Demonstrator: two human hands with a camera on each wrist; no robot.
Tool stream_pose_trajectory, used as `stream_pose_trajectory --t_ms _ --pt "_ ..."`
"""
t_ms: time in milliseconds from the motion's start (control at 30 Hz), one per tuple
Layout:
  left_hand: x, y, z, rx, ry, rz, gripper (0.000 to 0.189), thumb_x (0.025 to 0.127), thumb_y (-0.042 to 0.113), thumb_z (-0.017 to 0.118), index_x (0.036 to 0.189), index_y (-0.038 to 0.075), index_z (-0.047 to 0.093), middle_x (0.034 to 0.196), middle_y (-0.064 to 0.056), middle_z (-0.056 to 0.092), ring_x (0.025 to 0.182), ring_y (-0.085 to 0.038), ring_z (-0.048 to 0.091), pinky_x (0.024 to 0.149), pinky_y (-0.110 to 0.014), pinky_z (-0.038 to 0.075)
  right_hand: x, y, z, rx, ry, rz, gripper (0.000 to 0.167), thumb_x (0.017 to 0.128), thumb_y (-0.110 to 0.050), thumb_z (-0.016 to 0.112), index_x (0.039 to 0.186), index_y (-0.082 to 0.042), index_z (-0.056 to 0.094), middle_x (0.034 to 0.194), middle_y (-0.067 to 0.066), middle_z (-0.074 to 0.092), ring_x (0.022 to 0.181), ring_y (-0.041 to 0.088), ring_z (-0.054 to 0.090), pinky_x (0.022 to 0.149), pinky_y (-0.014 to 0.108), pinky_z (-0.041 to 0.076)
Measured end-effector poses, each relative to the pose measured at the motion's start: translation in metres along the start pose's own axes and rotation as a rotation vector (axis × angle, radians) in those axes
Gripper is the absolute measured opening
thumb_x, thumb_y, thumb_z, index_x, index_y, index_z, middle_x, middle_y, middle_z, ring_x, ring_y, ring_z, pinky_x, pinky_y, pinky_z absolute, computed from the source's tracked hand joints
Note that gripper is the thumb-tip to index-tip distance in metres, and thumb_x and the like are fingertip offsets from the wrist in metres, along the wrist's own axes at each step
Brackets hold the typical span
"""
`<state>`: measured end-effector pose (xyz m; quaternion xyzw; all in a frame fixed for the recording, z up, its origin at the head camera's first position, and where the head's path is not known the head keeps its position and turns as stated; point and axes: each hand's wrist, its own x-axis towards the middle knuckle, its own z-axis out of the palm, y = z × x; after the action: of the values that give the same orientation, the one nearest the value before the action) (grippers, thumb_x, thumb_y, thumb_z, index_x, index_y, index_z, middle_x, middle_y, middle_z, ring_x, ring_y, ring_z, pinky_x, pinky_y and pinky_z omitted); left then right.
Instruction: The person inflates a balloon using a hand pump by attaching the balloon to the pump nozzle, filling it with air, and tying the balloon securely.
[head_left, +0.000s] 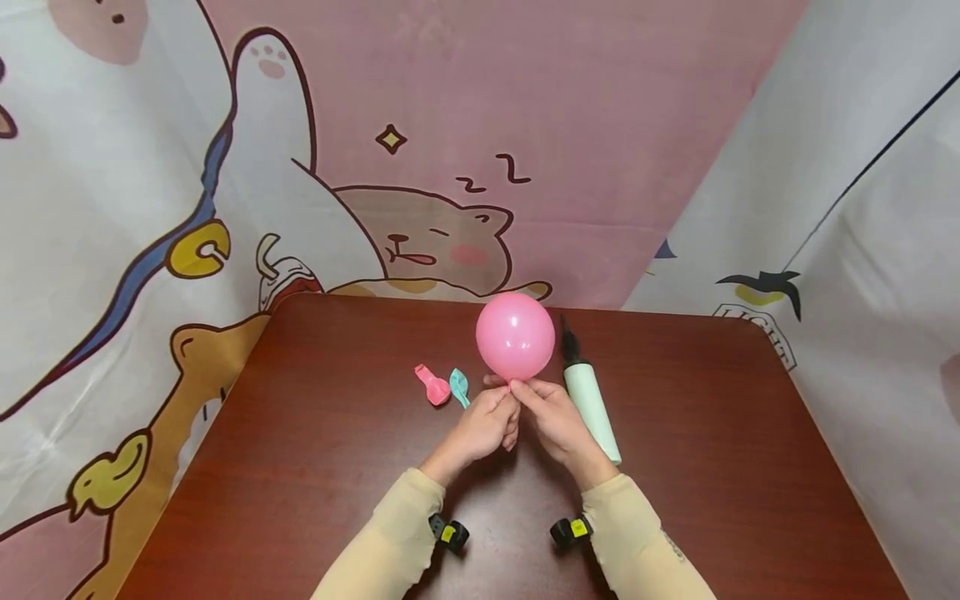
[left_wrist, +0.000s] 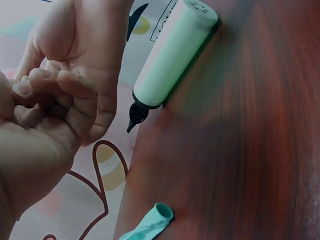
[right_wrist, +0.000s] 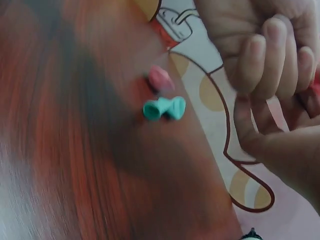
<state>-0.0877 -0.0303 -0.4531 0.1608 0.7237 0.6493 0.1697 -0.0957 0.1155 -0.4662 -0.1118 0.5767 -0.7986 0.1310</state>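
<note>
In the head view, the left grip [head_left: 487, 417] and the right grip [head_left: 553, 417] meet at the neck of the inflated pink balloon [head_left: 515, 336], both apparently pinching it, with the round body just beyond the fingertips. To work well here, one grip should pinch the neck flat and firm so no air slips out, leaving the other free to handle the mouth end; the body itself is best left unsqueezed. The limp pink balloon [head_left: 435, 390] and teal balloon [head_left: 459, 385] lie on the surface [head_left: 300, 467] left of the left grip, and the pale green pump [head_left: 588, 400] lies just right of the right grip, out of the fingers' way.

In the left wrist view, the fingers of both grips are curled close together; the neck is hidden, so how tightly it is sealed cannot be told.

In the right wrist view, the curled fingers overlap again, with only a sliver of pinkish red beside them; small, close fingertip movements would suit such a short neck.
</note>
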Motion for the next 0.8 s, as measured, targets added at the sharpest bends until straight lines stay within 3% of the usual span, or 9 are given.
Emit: stream_pose_trajectory --t_ms 167,333,433,533,633,800 --pt "-0.002 -0.001 -0.005 0.008 -0.057 -0.009 0.043 0.111 0.014 0.036 0.071 -0.001 0.043 0.051 -0.002 0.041 0.047 -0.039 0.048 0.050 -0.046 0.046 -0.001 -0.006 0.005 0.147 0.101 0.040 0.027 0.107 -0.011 0.054 0.111 -0.004 0.079 0.110 0.002 0.078 0.118 0.017 0.064 0.105 0.030 0.044" --pt "-0.004 -0.001 -0.016 -0.070 -0.152 -0.010 0.040 0.111 0.012 0.038 0.074 -0.004 0.043 0.054 -0.002 0.039 0.047 -0.027 0.044 0.052 -0.038 0.045 -0.002 -0.021 0.004 0.309 0.196 0.077 0.037 0.110 -0.017 0.047 0.091 -0.014 0.079 0.094 -0.001 0.077 0.092 0.012 0.066 0.082 0.025 0.044" --pt "-0.006 -0.002 -0.028 -0.176 -0.242 0.000 0.039 0.111 0.013 0.038 0.076 -0.005 0.041 0.056 0.000 0.038 0.049 -0.018 0.042 0.052 -0.032 0.043 -0.007 -0.029 0.000 0.436 0.110 0.045 0.044 0.113 -0.019 0.039 0.085 -0.011 0.072 0.081 -0.001 0.069 0.065 0.009 0.047 0.062 0.022 0.032" --pt "-0.007 -0.001 -0.040 -0.322 -0.335 -0.008 0.039 0.110 0.015 0.039 0.076 -0.002 0.040 0.056 0.003 0.036 0.050 -0.014 0.039 0.053 -0.028 0.040 -0.012 -0.034 -0.001 0.495 -0.034 0.018 0.049 0.114 -0.019 0.033 0.078 -0.011 0.065 0.070 -0.003 0.056 0.057 0.011 0.025 0.056 0.025 0.017" --pt "-0.006 0.005 -0.049 -0.428 -0.374 -0.032 0.038 0.108 0.014 0.041 0.071 0.004 0.040 0.054 0.007 0.035 0.048 -0.011 0.037 0.049 -0.025 0.036 -0.017 -0.037 0.004 0.346 -0.053 -0.008 0.049 0.114 -0.019 0.035 0.071 -0.012 0.059 0.061 -0.004 0.048 0.053 0.011 0.025 0.052 0.027 0.014" --pt "-0.005 0.022 -0.052 -0.454 -0.293 -0.110 0.037 0.104 0.012 0.046 0.067 0.009 0.044 0.050 0.007 0.033 0.044 -0.010 0.036 0.044 -0.024 0.029 -0.021 -0.041 0.016 -0.192 0.140 -0.037 0.048 0.111 -0.022 0.047 0.069 -0.002 0.060 0.057 -0.001 0.054 0.047 0.010 0.034 0.045 0.025 0.023"
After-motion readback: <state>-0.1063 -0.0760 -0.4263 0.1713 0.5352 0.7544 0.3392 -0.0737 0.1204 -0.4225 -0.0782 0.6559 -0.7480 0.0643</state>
